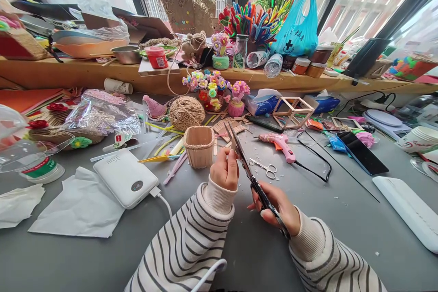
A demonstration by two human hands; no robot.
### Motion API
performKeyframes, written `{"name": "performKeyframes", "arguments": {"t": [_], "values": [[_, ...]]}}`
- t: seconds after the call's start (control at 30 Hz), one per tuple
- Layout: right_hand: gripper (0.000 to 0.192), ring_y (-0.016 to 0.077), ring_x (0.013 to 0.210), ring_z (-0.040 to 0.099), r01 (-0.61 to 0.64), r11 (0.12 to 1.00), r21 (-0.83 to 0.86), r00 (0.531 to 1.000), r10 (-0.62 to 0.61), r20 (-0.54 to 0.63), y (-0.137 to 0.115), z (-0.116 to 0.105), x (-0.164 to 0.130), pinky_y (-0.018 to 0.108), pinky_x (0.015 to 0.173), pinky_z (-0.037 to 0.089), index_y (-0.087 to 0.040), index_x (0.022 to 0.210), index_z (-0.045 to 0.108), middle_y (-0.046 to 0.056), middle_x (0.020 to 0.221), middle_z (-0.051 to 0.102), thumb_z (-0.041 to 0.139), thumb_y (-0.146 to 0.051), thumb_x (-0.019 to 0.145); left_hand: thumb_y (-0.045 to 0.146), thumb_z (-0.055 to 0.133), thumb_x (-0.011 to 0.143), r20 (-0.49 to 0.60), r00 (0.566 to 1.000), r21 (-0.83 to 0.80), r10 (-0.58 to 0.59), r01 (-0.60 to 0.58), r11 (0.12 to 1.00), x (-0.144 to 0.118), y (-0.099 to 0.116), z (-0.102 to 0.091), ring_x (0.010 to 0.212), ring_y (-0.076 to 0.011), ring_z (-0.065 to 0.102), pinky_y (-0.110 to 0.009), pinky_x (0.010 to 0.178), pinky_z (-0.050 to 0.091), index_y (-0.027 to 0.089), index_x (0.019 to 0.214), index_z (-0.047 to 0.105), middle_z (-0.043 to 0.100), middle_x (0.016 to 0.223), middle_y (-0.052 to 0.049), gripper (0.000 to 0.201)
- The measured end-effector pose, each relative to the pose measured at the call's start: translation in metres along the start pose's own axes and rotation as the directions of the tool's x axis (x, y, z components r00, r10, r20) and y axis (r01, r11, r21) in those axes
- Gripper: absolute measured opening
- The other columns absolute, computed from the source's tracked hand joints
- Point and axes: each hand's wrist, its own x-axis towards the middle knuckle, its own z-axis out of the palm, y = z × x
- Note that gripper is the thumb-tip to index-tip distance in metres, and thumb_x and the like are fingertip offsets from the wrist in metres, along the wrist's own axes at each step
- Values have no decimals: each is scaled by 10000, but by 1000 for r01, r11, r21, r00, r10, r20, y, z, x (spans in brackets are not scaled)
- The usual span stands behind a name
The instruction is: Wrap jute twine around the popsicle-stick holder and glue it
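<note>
I take the small stick basket in the middle of the grey table as my landmark and work across from its left. Far left of the basket lie sheets of white paper, and between them and the basket rests a white power bank with a cable running from its near corner. Behind and left of the basket sits a crinkled clear bag, and right behind the basket stands a ball of twine. Just right of the basket and a little nearer to me, my left hand is raised with its fingers pressed together, pinching a thin wooden stick that points upward. Right beside it, my right hand is wrapped around the handles of black scissors; the blades are parted and slant up toward the stick, with the stick at the blades, though I cannot tell whether metal touches wood. On the table beyond my right hand, to the right of the basket, lie small silver scissors, and behind those a pink glue gun with a black cord. Further right of the basket sits a dark phone, and far right a long white tray lies along the table edge.
</note>
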Motion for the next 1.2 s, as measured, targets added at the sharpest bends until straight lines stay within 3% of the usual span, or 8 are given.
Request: {"name": "performKeyframes", "arguments": {"t": [0.73,1.2], "values": [[439,96,554,422,53,998,-37,998,-54,-21,4,-1,0,305,595,515,-182,698,454,-27,634,389,587,-597,638,405,337,865,32,999,-4,-11,11,1000,-2,1,0,317,-83,304,-227,372,205,207,707,444,321,358,84,276],[338,104,543,456,55,986,-160,996,-66,-65,1,2,-3,313,580,524,-188,699,456,-21,639,414,600,-490,648,467,402,836,96,995,-41,14,-10,999,3,-1,-17,304,-73,254,-234,365,189,199,700,525,274,351,90,325]]}}
